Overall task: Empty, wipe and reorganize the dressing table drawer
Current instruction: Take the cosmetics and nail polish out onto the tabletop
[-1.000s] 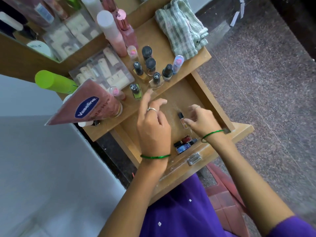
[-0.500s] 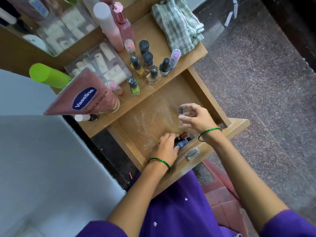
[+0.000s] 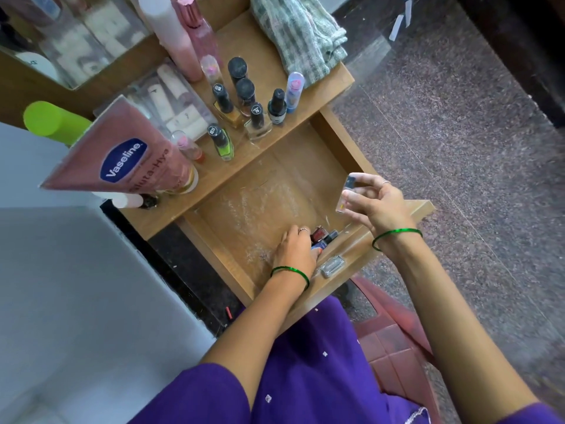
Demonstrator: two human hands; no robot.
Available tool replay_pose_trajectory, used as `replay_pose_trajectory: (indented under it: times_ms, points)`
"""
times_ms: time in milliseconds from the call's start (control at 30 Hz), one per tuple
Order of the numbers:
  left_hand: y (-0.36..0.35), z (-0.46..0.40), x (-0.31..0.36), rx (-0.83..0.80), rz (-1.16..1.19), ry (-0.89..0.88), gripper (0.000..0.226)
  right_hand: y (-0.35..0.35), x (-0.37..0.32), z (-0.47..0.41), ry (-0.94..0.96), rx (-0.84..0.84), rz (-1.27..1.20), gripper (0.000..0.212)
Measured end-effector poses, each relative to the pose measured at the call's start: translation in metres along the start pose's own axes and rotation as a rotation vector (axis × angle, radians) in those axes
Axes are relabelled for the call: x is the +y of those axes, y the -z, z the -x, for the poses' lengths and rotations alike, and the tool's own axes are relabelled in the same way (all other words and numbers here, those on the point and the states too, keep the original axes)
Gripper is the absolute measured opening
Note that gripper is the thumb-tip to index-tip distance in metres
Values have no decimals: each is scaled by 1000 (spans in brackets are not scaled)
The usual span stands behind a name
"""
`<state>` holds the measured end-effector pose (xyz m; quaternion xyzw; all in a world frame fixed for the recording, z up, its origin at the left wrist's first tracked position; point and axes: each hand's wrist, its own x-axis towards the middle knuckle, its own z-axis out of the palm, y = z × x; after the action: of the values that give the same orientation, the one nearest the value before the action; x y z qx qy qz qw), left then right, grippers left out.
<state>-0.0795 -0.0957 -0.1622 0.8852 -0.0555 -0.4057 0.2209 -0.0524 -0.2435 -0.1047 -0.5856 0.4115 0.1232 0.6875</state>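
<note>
Right hand (image 3: 377, 203) pinched a clear nail polish bottle (image 3: 345, 194) above the drawer (image 3: 342, 148); left hand (image 3: 298, 249) curled over remaining bottles (image 3: 324, 235) at the front edge. Loose pinch risked dropping glass.

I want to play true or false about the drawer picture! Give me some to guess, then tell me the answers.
1. The right hand holds a small clear bottle above the drawer. True.
2. The left hand is up on the tabletop. False: it is down in the drawer, on the little bottles.
3. The checked cloth lies inside the drawer. False: it is on the tabletop.
4. The Vaseline tube stands on the tabletop. True.
</note>
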Motion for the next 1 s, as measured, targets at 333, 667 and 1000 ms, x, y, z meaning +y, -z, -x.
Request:
replay_pose_trajectory:
  times_ms: [333,667,1000]
  points:
    - [11,8,10,65,53,62,17,2,-5,11,-15,-65,-69,31]
    - [144,69,42,543,186,-235,10,-7,-58,34,30,-262,-231,39]
    - [283,45,84,904,205,-260,18,-20,-107,42,61,-312,-158,32]
